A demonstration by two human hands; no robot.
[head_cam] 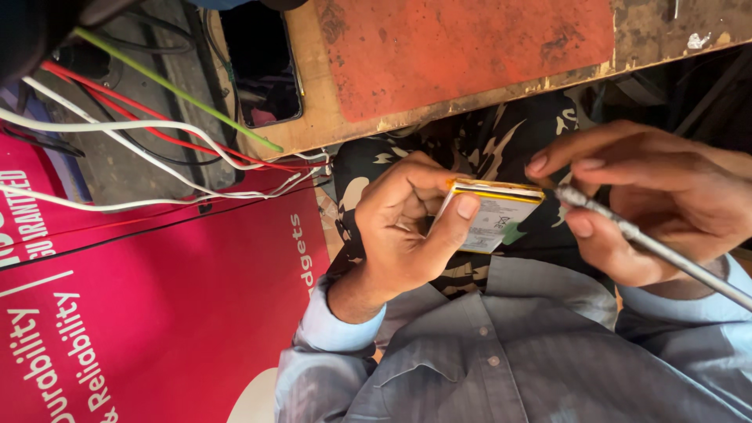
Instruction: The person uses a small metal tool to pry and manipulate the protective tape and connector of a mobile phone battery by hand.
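I see my left hand (pixel 407 227) pinching a flat white rectangular battery pack with a yellow top edge (pixel 493 211), thumb across its face. My right hand (pixel 650 196), at three o'clock from it, grips a thin grey metal rod (pixel 658 251), its tip touching the pack's corner. At eleven o'clock lies a worn wooden board with a red patch (pixel 470 55), a black phone (pixel 262 66) on it.

Bright, even daylight; sharp, dark upper-left corner.
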